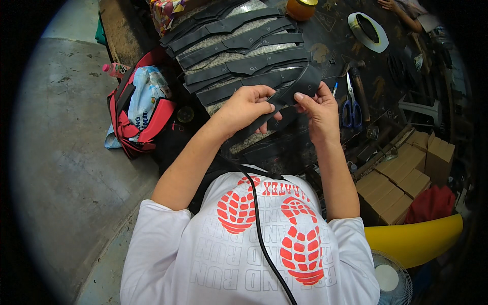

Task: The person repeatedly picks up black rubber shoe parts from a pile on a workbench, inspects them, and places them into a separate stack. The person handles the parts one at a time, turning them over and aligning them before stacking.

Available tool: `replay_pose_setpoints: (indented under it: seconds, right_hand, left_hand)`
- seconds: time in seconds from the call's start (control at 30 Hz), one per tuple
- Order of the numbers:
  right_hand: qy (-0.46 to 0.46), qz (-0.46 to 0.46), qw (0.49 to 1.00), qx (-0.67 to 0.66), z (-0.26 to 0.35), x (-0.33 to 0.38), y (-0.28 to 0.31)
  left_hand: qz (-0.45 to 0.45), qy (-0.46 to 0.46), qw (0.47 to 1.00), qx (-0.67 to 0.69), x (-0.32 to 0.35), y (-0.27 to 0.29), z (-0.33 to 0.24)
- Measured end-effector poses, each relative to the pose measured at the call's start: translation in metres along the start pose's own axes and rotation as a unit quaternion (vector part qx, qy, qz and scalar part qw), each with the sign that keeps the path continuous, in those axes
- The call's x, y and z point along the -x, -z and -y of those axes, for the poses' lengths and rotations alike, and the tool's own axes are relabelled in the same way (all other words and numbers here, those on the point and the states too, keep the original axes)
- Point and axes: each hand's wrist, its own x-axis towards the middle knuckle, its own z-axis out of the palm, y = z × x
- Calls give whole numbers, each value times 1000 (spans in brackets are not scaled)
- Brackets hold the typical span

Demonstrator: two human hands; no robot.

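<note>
Both my hands hold a black leather-like strip (308, 81) up over the workbench, bent where it runs between them. My left hand (250, 105) is closed in a pinch on its lower left part. With thumb and fingers, my right hand (317, 108) grips its right part. Beneath and beyond lie several rows of similar black strips (254, 65), overlapping, with small pale marks on some. They rest on a speckled stone slab (218, 41).
Right of my right hand are blue-handled scissors (352, 109), a hammer (359, 86) and a pen (334, 89). Farther off sit a tape roll (380, 40), a jar (302, 8) and another person's hand (390, 5). Cardboard boxes (396, 178) stand right; a red bag (160, 119) lies left.
</note>
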Motion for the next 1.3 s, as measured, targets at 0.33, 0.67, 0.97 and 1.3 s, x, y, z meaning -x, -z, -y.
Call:
replay_pose_setpoints:
  seconds: [0.33,0.67,0.97,1.3]
  right_hand:
    - [-19,17,997,-79,1,5,-3]
    - [-19,28,998,-57,2,7,-4]
    - [-21,28,997,-67,0,7,-5]
    - [-15,24,998,-58,-1,7,-4]
  left_hand:
    - [-11,-9,1000,-4,0,-1,1]
    - [-5,-6,1000,7,2,0,0]
    - [-11,-8,1000,-3,1,-1,-2]
    - [-10,-18,1000,-1,0,-2,0]
